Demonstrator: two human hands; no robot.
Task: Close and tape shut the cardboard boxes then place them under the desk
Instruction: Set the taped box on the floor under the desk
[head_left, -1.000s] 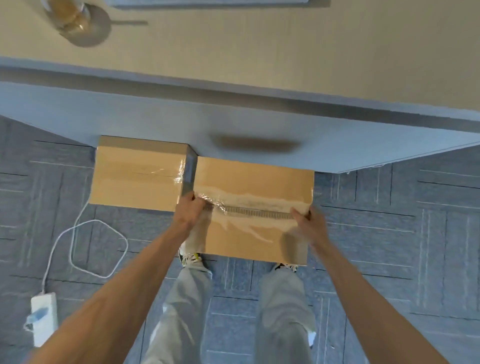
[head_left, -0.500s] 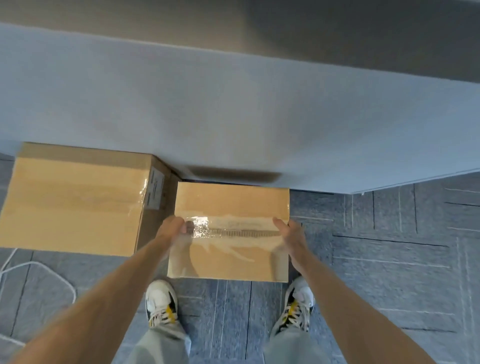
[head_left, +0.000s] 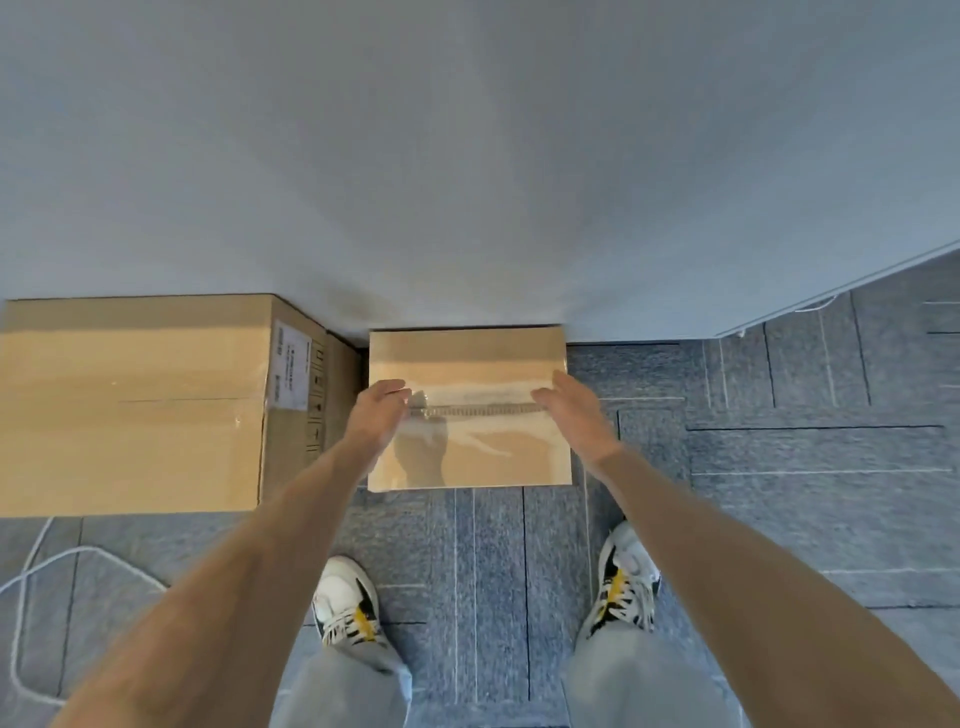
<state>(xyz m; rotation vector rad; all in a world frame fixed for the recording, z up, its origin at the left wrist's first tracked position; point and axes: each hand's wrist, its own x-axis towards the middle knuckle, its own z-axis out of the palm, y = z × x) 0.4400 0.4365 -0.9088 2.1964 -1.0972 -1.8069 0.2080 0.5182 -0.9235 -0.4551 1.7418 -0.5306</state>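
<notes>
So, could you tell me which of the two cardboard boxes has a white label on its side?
The larger box on the left; the smaller box to its right shows only its taped top.

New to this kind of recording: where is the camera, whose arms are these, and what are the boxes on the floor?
No machine here: a person wears one wide-angle camera on the head, so the picture looks down past their own bare arms to their white, black and yellow trainers on the grey-blue carpet tiles. The pale grey panel across the top belongs to the desk. At its edge sits a small brown cardboard box, closed, clear tape along its top seam. The left hand and right hand flank it with fairly straight fingers; neither curls round anything, and whether they press it I cannot tell. To its left stands a larger brown cardboard box, also closed, a white label on its side. A white cable loops on the floor at lower left.
</notes>
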